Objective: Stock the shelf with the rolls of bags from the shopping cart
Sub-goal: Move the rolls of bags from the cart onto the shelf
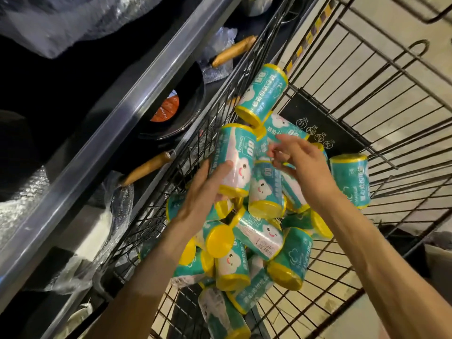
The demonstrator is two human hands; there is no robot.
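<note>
The left hand [210, 184] has its grip around one roll of bags [234, 160], fingers and thumb wrapped about the teal, yellow-capped cylinder near its lower end, holding it up against the cart's shelf-side wire wall. The right hand [297, 159] hangs just beside that roll, fingers loosely curled and grasping nothing, its fingertips close over the rolls below.

Under both hands the shopping cart [367, 99] is heaped with the same rolls. The pile of rolls [256, 238] fills the cart floor beneath the held roll, another roll [263, 95] leans against the cart's far wall above it, and a lone roll [350, 179] stands apart on the side away from the shelf.

The shelf [102, 133] runs alongside the cart, just past the wire wall. What shows there is dark pans with wooden handles [233, 51] and bubble wrap; I can see no rolls on it from here.

By my reckoning the job is barely begun: one roll in hand, nearly the whole load waiting in the cart, and the spot meant for them is out of sight.
</note>
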